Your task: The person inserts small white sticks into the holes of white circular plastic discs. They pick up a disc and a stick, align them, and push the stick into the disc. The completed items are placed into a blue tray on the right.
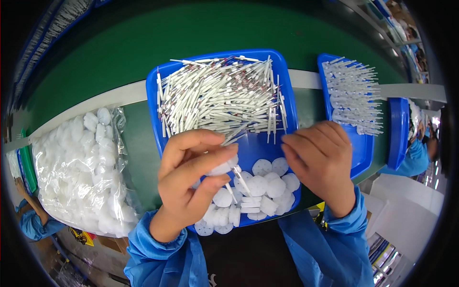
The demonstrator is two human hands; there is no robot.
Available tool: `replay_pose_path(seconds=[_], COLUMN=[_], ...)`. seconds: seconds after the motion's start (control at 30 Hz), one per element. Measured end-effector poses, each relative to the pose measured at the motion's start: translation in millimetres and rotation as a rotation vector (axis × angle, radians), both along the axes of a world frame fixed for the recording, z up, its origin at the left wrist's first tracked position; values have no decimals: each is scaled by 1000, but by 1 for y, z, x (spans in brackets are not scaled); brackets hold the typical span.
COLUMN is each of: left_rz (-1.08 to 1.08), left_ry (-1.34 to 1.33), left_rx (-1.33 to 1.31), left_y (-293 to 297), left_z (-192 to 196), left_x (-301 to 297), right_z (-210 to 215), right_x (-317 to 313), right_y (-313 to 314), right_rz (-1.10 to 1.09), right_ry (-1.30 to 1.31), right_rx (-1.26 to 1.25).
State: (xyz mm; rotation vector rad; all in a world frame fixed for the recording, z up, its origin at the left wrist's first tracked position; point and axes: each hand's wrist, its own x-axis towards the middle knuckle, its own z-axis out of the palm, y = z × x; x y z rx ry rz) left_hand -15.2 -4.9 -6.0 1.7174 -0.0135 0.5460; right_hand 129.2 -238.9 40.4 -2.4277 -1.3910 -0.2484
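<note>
Head view: the left hand (191, 177) fingers (213, 160) pinch a white round pad (224, 167) with a thin stick (241, 179) poking out toward 5 o'clock, over the blue tray (248, 143). The right hand (320, 160) curls at 3 o'clock; its fingers are hidden, so I cannot tell their state. Best to hold the pad softly and keep the stick straight.

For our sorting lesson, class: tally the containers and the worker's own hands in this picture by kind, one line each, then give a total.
Blue trays: 3 (middle tray, right tray, small tray on edge)
Clear plastic bags of white round pads: 1
Own hands: 2 (left hand, right hand)
Total: 6
</note>
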Motion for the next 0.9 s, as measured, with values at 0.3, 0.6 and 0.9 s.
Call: replay_pose_path(seconds=[0.3,0.6,0.9], left_rz=[8,-12,50], left_ry=[95,311,266], left_rx=[-76,-353,-499], left_y=[2,-3,-5], left_z=[-3,2,4], left_x=[-2,0,3], right_z=[-31,-11,-17], right_x=[-6,-7,-13], right_y=[31,36,42], right_rz=[-339,140,58], right_ry=[138,514,576], right_rx=[-86,244,288])
